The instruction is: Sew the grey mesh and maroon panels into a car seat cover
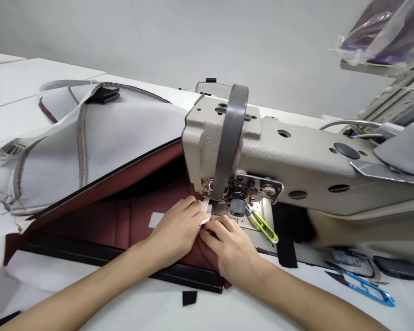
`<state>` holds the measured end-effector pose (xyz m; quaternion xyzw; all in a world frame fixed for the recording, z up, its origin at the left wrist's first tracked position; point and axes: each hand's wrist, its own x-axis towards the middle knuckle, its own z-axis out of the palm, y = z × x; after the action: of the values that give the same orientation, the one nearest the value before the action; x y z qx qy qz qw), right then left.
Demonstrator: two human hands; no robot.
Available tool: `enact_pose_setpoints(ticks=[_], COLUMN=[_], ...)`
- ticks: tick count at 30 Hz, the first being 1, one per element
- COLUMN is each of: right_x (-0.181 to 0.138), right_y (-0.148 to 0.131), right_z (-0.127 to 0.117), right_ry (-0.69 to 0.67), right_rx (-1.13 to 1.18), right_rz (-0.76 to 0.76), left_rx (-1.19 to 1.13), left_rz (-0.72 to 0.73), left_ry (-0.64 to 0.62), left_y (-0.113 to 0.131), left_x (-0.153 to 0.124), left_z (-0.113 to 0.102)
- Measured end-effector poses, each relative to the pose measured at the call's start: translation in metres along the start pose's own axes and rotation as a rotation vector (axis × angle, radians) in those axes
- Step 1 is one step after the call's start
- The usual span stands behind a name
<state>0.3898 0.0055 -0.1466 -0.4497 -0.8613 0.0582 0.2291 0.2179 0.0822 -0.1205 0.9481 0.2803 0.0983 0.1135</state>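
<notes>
A dark red upholstery cover (138, 216) with a grey-white backing lies partly folded under the head of a sewing machine (286, 161). My left hand (179, 225) is closed on the cover's edge just left of the presser foot area, with a whitish strip (207, 207) by its fingertips. Close beside it on the right, my right hand (234, 250) has its fingers curled in a pinch on the same edge. The fingers of both hands nearly meet in front of the needle, which is hidden. A small white label (155, 219) shows on the red face.
Yellow-green thread snips (264, 225) lie on the machine bed. Blue snips (368, 289) and a dark phone-like object (399, 268) are at the right. A black scrap (189, 298) lies at the front. A plastic-wrapped purple bundle (382, 37) sits on the upper-right shelf.
</notes>
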Motion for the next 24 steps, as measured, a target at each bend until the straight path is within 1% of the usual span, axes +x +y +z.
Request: enact_pose_setpoints(ticks=[3,5,10,16,19,21,24], right_x=[0.0,0.001,0.007,0.012,0.012,0.01,0.007], right_y=[0.0,-0.002,-0.003,0.003,0.005,0.004,0.0], right_z=[-0.002,-0.002,-0.003,-0.008,-0.011,-0.012,-0.008], right_ry=[0.012,0.028,0.07,0.013,0.029,0.049,0.067], right_rx=[-0.048,-0.09,-0.123,-0.095,-0.091,-0.078,-0.048], right_rz=[0.008,0.011,0.036,0.079,0.114,0.073,-0.052], left_rx=[0.036,0.067,0.091,0.077,0.013,-0.05,-0.122], left_rz=[0.103,0.142,0.172,0.229,0.271,0.314,0.388], left_ry=[0.095,0.134,0.123,0.156,0.153,0.144,0.127], left_y=[-0.009,-0.012,-0.017,-0.033,-0.043,-0.05,-0.063], left_x=[-0.001,0.0,0.003,0.018,0.024,0.025,0.029], left_z=[0.002,0.002,0.001,-0.001,-0.003,-0.004,-0.006])
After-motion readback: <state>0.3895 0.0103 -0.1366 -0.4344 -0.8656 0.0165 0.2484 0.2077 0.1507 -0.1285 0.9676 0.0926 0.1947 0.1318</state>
